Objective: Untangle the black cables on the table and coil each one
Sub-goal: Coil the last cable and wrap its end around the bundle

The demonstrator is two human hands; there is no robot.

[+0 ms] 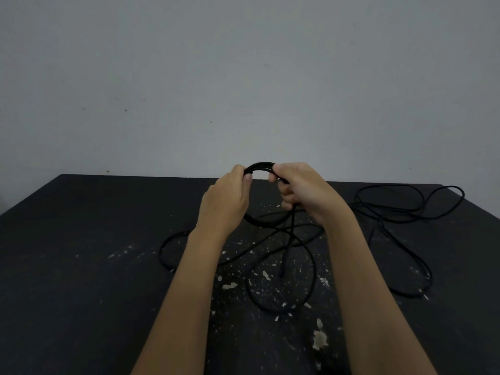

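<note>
Gripping the cable coil (259, 167): curled fingers of left hand (226, 201) and right hand (303, 188).

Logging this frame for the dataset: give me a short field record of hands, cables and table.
left hand: grips coil's left side
right hand: grips coil's right side
coil: black, several turns, held above table
tail: hangs down below right hand, plug end low over table
loose cable: uncoiled loops on table, centre and right
table: black, chipped paint
</note>
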